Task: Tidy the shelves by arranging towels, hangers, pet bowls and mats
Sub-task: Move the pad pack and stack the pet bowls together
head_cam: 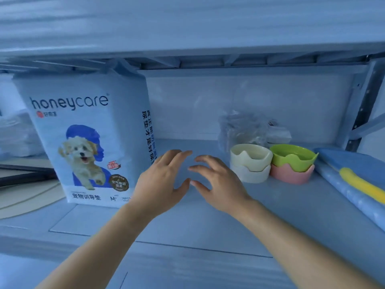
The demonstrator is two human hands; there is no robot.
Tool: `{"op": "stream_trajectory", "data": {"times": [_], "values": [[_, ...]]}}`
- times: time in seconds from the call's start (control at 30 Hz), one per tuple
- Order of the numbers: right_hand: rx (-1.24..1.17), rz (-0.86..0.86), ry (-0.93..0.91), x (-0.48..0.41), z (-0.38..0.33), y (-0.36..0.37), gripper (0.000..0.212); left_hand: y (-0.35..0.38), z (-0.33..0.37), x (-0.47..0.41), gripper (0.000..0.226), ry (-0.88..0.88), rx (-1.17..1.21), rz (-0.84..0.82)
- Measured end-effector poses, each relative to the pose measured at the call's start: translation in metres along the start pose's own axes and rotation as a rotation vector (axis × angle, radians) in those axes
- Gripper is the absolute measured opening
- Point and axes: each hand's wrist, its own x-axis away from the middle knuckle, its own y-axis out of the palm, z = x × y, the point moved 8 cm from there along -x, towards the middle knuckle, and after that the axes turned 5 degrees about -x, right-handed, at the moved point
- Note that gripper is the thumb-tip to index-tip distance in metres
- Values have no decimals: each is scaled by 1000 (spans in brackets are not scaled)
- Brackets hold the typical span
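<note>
pet bowls (251, 157) stand nested in two stacks on the shelf (187, 230), well right of the pad pack (83, 138), probably to save room. left hand (162, 182) and right hand (216, 184) hover just right of the pack, fingers spread, holding nothing.
</note>
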Motion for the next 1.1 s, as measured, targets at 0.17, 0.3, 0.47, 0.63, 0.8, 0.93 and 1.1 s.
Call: {"op": "stream_trajectory", "data": {"times": [0.17, 0.3, 0.47, 0.63, 0.8, 0.93, 1.1], "values": [[-11, 7, 1, -14, -57, 28, 31, -45, -47, 36, 55, -28, -35, 21], [-2, 9, 22, -22, -89, 49, 36, -65, -89, 66, 53, -63, -41, 14], [7, -16, 88, -28, -110, 75, 50, -79, -147, 91, 51, -133, -15, 2], [52, -27, 124, -32, -119, 94, 66, -80, -200, 108, 50, -283, -23, -25], [73, -37, 126, -30, -124, 106, 83, -73, -218, 121, 55, -294, -71, -46], [111, -26, 124, -29, -124, 112, 78, -70, -235, 121, 69, -304, -84, -52], [144, -50, 124, -29, -122, 113, 79, -58, -250, 116, 96, -346, 39, -74]]}}
